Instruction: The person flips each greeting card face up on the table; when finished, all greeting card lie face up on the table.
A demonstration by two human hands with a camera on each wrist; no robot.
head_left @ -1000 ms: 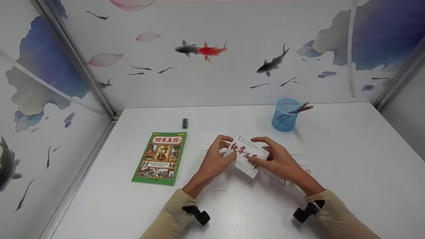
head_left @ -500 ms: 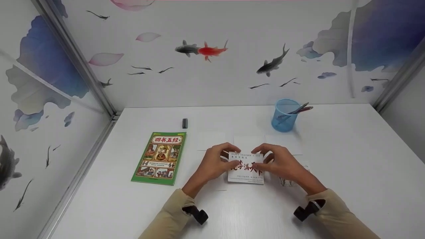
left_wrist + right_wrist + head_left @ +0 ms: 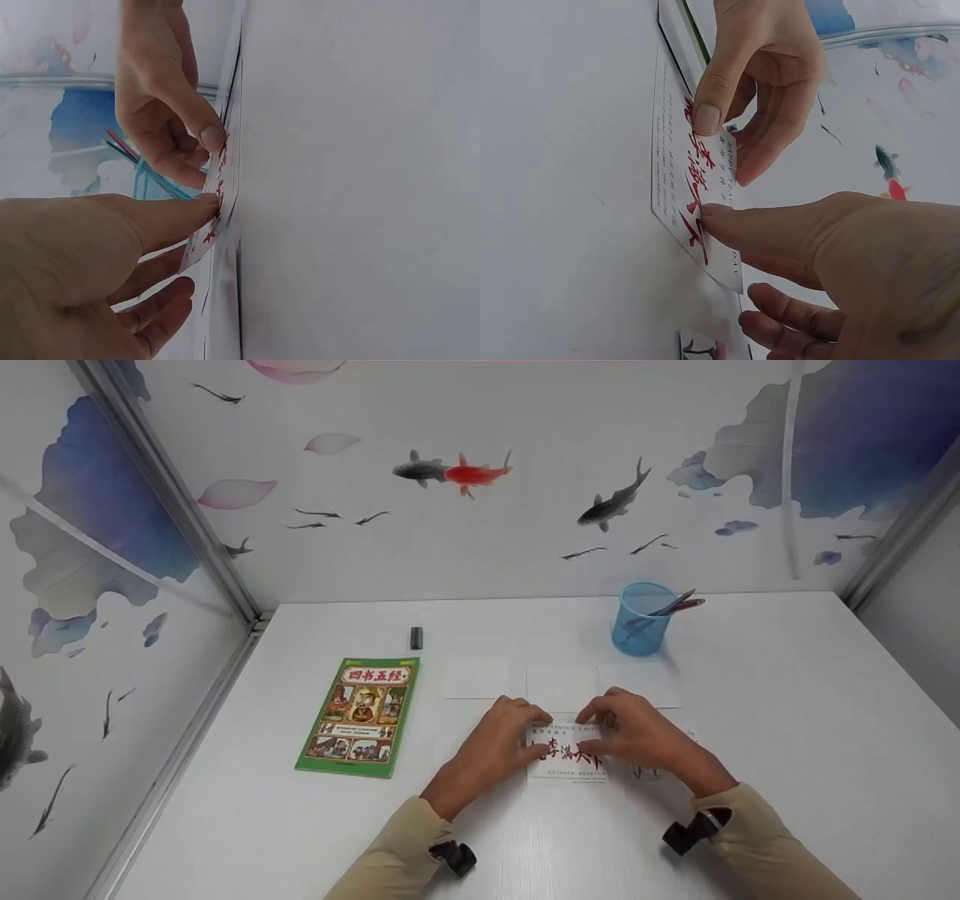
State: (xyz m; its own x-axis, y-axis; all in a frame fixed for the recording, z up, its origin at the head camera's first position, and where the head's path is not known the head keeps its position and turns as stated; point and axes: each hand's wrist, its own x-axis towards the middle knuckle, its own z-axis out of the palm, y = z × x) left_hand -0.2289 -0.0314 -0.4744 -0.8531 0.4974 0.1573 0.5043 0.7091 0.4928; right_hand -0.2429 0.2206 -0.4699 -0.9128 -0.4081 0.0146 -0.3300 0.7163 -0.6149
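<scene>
A white card (image 3: 566, 771) printed with red brush characters is held near the middle of the table, its lettering facing up. My left hand (image 3: 495, 741) grips its left side, thumb on the printed face and fingers behind the far edge. On the opposite side, my right hand (image 3: 643, 735) pinches it the same way. In the right wrist view the card (image 3: 671, 161) tilts up, its near edge close to the table. Partly covered by my right hand lies another printed card (image 3: 646, 773) with a plant drawing.
Several pale blank-looking cards (image 3: 476, 679) lie in a row beyond my hands. A green-edged book (image 3: 360, 720) lies at the left, with a small dark eraser-like block (image 3: 417, 637) behind it. A blue mesh cup (image 3: 639, 634) with pens stands at the back right.
The card has turned from a slant to square with the table. Both hands, still pinching it, have lowered it nearer the tabletop and toward me.
</scene>
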